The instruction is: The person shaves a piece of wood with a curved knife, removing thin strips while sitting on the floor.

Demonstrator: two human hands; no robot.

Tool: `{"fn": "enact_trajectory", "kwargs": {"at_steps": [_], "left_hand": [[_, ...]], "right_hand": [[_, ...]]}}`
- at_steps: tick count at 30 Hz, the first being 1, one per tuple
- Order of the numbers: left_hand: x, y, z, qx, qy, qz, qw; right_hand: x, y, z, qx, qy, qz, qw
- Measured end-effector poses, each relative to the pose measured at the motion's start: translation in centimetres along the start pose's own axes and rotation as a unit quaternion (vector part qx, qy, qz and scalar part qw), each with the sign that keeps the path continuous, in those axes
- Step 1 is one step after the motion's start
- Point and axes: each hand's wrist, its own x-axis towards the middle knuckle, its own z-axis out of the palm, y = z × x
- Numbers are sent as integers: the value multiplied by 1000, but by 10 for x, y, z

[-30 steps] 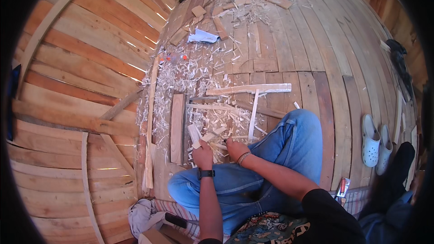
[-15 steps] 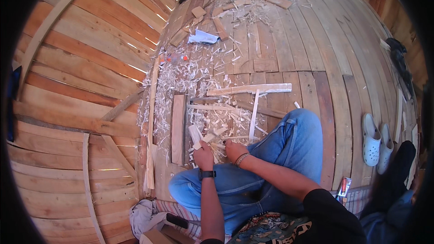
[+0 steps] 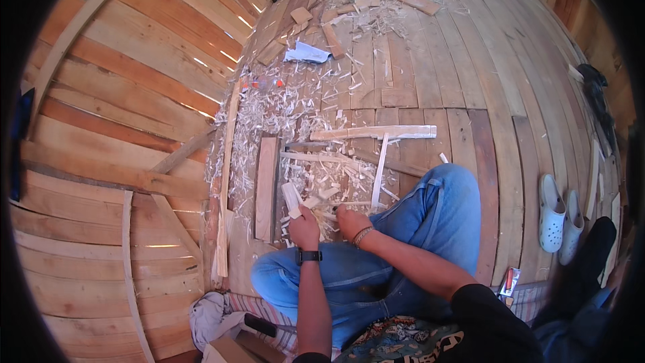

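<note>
My left hand (image 3: 305, 230), a dark watch at its wrist, is closed around a pale piece of wood (image 3: 291, 197) whose upper end sticks out above the fingers. Just to the right, my right hand (image 3: 352, 223) is closed, with a bracelet on the wrist. A small dark end shows at its fingers, but the thing it grips is too small to make out. Both hands are above my crossed legs in jeans (image 3: 430, 208). Beyond them, wood chips (image 3: 336, 176) lie scattered on the floor, and a thick wooden block (image 3: 267, 188) lies to the left.
Pale wooden strips (image 3: 376, 132) lie ahead on the plank floor. Curled shavings (image 3: 262, 117) cover the left side, by the board wall (image 3: 121, 148). A bluish-white sheet (image 3: 307, 52) and wood offcuts (image 3: 418, 4) are farther off. Light clogs (image 3: 552, 215) stand at right near another person's dark-clad leg (image 3: 584, 262).
The whole view has shifted slightly. My hands stay close together in nearly the same pose, with the wood still in my left hand.
</note>
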Motion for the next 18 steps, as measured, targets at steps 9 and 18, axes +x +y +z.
{"fn": "enact_trajectory", "kwargs": {"at_steps": [9,18], "left_hand": [[1,12,-2,-5,48,-1,999],[35,17,-23,16,6,-18,1000]], "right_hand": [[8,1,0,-30,10,1,999],[8,-19,-19,45,28,-34,998]]}}
